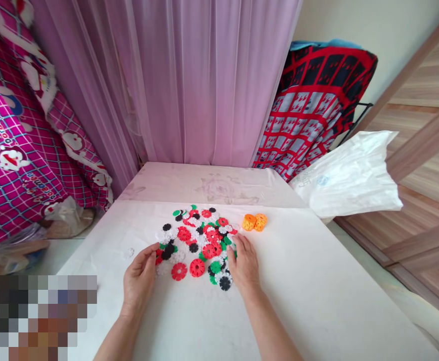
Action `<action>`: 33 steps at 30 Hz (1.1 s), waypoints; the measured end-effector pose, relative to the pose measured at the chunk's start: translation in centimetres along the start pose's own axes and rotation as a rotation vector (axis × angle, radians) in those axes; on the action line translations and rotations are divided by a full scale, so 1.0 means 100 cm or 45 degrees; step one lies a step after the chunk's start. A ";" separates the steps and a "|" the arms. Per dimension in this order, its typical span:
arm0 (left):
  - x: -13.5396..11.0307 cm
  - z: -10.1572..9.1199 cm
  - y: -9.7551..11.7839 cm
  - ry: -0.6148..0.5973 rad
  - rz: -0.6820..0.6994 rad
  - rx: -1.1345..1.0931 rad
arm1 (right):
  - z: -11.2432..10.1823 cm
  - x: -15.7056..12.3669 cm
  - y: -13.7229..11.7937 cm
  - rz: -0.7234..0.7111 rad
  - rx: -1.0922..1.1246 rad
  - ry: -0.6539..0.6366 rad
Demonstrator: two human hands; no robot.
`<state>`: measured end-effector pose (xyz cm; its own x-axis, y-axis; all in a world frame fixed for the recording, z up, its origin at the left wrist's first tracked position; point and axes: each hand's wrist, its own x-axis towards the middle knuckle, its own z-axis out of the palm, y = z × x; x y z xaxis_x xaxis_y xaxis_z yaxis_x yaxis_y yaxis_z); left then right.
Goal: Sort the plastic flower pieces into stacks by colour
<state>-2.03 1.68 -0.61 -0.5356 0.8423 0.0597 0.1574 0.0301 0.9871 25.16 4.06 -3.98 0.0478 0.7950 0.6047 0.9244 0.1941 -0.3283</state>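
A loose pile of notched plastic discs in red, white, black and green lies on the white table. My left hand is at the pile's left edge, loosely curved, thumb and index finger slightly apart beside black and red discs. On the opposite edge, my right hand rests with fingers spread, its fingertips touching or right by the discs. Whatever is under its palm is hidden. Near the front of the pile are a red disc and a black disc.
Two orange disc stacks stand behind my right hand. One white disc lies apart at left. The table has a flowered strip along its back. A white bag hangs over the right edge; a purple curtain is behind.
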 end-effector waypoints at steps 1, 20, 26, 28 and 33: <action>0.000 0.000 0.000 -0.002 -0.008 -0.005 | -0.003 0.003 -0.003 -0.018 0.044 0.030; 0.005 0.007 -0.001 -0.050 0.138 0.127 | -0.014 0.019 -0.035 0.008 0.053 -0.279; 0.004 0.008 0.001 -0.105 0.094 0.110 | -0.016 0.021 -0.044 0.010 -0.025 -0.296; 0.003 0.008 0.002 -0.109 0.086 0.107 | -0.013 0.022 -0.048 0.019 -0.039 -0.289; 0.003 0.009 0.001 -0.123 0.055 0.098 | -0.005 0.019 -0.048 0.015 -0.063 -0.221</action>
<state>-1.41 2.38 -0.60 -0.4455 0.8914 0.0834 0.2438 0.0312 0.9693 21.05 4.30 -0.90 -0.0034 0.8849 0.4657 0.9420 0.1592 -0.2956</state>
